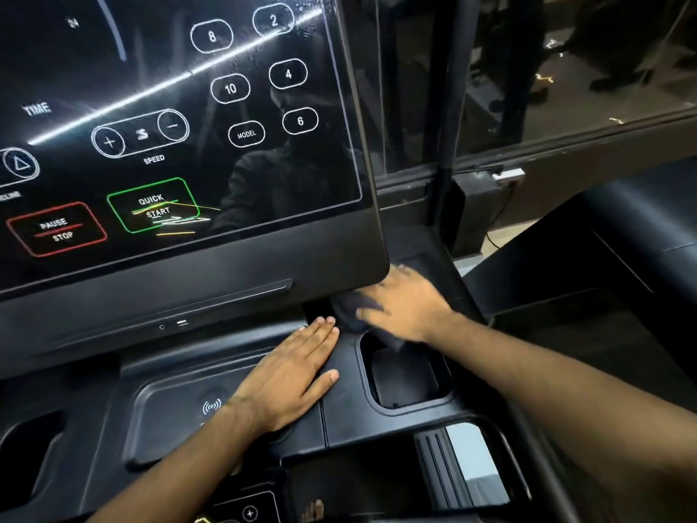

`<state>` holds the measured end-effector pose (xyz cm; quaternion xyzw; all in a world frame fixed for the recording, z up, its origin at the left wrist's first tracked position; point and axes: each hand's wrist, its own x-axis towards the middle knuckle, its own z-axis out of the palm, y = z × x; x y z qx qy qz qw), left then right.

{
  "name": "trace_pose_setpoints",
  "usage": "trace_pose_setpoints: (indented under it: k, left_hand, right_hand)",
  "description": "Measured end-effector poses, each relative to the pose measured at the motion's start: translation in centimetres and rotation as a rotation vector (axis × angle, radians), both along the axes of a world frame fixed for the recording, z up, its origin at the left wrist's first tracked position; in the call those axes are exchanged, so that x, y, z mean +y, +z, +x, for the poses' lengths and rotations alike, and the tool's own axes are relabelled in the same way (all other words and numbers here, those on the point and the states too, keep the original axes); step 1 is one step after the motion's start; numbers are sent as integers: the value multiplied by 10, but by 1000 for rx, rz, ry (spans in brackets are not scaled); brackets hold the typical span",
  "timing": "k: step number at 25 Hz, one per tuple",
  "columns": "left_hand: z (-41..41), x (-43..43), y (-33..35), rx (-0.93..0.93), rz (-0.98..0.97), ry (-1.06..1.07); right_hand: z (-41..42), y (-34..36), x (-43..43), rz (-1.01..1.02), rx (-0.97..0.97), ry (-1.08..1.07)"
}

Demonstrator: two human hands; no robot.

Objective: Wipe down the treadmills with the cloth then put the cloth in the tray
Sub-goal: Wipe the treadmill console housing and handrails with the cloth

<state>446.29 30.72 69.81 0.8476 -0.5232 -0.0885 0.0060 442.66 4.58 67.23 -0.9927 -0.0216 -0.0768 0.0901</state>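
While my left hand [290, 375] lies flat on the treadmill console [339, 420], fingers [320, 332] straight, my right hand [407, 307] presses the dark cloth [350, 309] with spread fingers beneath the screen [226, 107] corner, just above the cup holder [405, 379].

The one head-worn camera sits close above the treadmill console [234, 266], facing forward and steeply down. The display panel [181, 118] fills the far left and runs off the top and left edges. Both forearms come in from the near edge, with the left hand [290, 375] and right hand [407, 307] at mid-frame. The far right takes in a glass partition [565, 88]. The wide lens bows straight edges.
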Motion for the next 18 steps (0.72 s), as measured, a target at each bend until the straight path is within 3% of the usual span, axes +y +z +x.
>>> trace_pose_setpoints:
  k: [3, 4, 7, 8, 11, 12, 15, 16, 18]
  left_hand:
    - [0, -3, 2, 3, 6, -18]
    - [1, -6, 1, 3, 8, -20]
    - [5, -17, 2, -6, 26, -34]
    - [6, -19, 1, -13, 37, -40]
    - [5, -21, 2, -18, 64, -33]
    - [5, -22, 2, -15, 78, -31]
    - [8, -28, 1, -24, 87, -52]
    - [9, -29, 1, -18, 86, -61]
    - [10, -30, 2, -10, 88, -66]
  right_hand:
    - [27, 7, -33, 165, 212, -482]
    - [27, 4, -23, 108, 157, -432]
    - [18, 1, -5, 46, 53, -18]
    - [27, 1, -24, 59, 69, -57]
    - [47, 4, -47, 211, 159, -534]
    - [48, 3, -38, 164, 125, -494]
    - [49, -3, -31, 83, 70, -80]
    - [58, -2, -52, 149, 95, -151]
    - [64, -4, -77, 327, 129, -528]
